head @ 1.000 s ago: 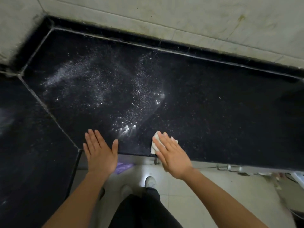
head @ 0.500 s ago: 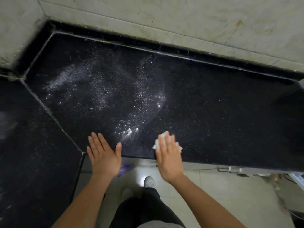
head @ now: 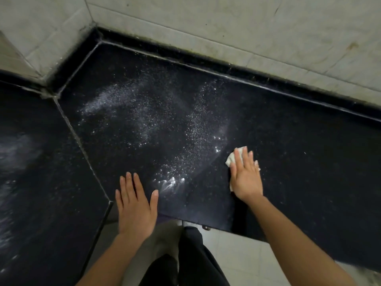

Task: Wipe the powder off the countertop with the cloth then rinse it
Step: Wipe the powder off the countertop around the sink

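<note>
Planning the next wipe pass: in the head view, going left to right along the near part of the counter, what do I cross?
Seam between the slabs → left hand, fingers straight → bright powder streaks → right hand, pressing flat on the cloth.

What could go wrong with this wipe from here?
1. The cloth under the right hand is small and the powder spreads wide, so it may smear rather than lift.
2. A stroke toward the counter edge could push powder onto the floor.
3. The left hand lies flat beside the nearest streaks and may drag through them.
</note>
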Motion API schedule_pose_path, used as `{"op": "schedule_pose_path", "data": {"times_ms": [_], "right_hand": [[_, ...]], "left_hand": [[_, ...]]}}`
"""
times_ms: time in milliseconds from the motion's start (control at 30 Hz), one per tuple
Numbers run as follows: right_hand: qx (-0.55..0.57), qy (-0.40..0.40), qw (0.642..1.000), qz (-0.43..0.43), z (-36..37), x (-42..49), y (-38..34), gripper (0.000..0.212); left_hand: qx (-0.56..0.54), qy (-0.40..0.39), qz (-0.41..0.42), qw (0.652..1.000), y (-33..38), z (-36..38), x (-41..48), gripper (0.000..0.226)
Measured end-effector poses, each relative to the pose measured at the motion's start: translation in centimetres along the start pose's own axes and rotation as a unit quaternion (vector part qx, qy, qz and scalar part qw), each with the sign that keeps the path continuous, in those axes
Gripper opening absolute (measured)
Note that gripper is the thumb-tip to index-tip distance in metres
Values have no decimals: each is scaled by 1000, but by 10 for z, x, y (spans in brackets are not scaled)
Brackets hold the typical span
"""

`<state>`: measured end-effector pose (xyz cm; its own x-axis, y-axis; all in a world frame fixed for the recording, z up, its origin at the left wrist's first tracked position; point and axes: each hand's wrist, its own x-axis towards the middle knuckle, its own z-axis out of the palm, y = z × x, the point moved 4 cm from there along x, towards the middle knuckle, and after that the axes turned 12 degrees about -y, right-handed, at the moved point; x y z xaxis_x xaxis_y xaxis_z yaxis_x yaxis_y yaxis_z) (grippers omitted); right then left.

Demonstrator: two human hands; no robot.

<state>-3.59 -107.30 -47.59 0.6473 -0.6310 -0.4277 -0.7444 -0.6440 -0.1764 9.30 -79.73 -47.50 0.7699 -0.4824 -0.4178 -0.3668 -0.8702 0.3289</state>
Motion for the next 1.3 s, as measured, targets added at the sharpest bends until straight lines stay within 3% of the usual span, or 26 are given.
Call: {"op": "schedule_pose_path", "data": {"times_ms": [200, 300, 433, 500, 600, 667, 800, 900, 967, 1100, 1233, 1300], "right_hand": [[62, 42, 996, 52, -45, 99, 4, 52], [81, 64, 992, -72, -39, 91, -40, 53], [13, -17, 967, -253, 2, 35, -86, 55], [-29, -46, 945, -323, 13, 17, -84, 54], [-107, -22, 917, -382, 4, 31, -59, 49], [-111, 6, 929, -352, -10, 61, -35, 46], [-15, 58, 987, -147, -57, 137, 10, 49], [58, 74, 996, -8, -70, 159, -3, 51], [76, 102, 992, -3, -61, 148, -29, 49], [39, 30, 980, -191, -16, 88, -81, 50], [-58, -38, 904, -422, 0, 48, -80, 50], [-109, -43, 882, -457, -8, 67, -62, 49]], "left_hand": [[-10, 43, -53, 998, 8, -14, 46, 78], [-19, 42, -77, 996, 8, -16, 56, 78], [-46, 38, -98, 993, 10, -15, 58, 76], [-50, 39, -98, 993, 9, -15, 58, 75], [-49, 31, -97, 994, 8, -17, 59, 74], [-49, 30, -103, 993, 7, -17, 59, 75], [-41, 21, -114, 992, 7, -15, 60, 76], [-41, 8, -116, 992, 7, -16, 61, 77], [-39, 4, -116, 992, 7, -17, 62, 79], [-41, -3, -120, 992, 8, -18, 62, 80], [-51, -21, -121, 991, 9, -20, 63, 81], [-49, -24, -127, 990, 9, -21, 62, 81]]}}
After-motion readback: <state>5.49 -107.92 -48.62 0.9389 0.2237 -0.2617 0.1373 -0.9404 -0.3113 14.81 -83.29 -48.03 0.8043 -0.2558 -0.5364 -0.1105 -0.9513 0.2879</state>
